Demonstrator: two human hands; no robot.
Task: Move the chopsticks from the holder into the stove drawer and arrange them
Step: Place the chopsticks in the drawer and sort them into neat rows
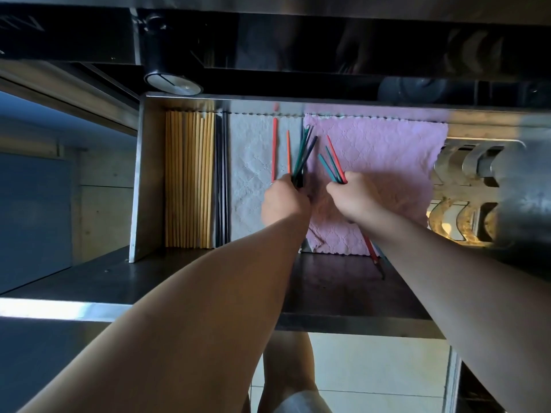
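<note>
Over the drawer's pink cloth [387, 162], dark chopsticks [304, 153] are clamped in the left hand [283, 201], mixed ones in the right hand [351, 198]. Colours are best sorted, then laid parallel beside the red pair [274, 150].

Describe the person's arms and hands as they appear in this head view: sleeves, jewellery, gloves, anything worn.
Both forearms are bare right up to the bottom edge of the picture; no sleeve shows on either. The left hand and the right hand wear no gloves. No watch or bracelet shows on either wrist. A small pale glint sits at the left hand's knuckles, possibly a ring, but it is too small to tell.
</note>
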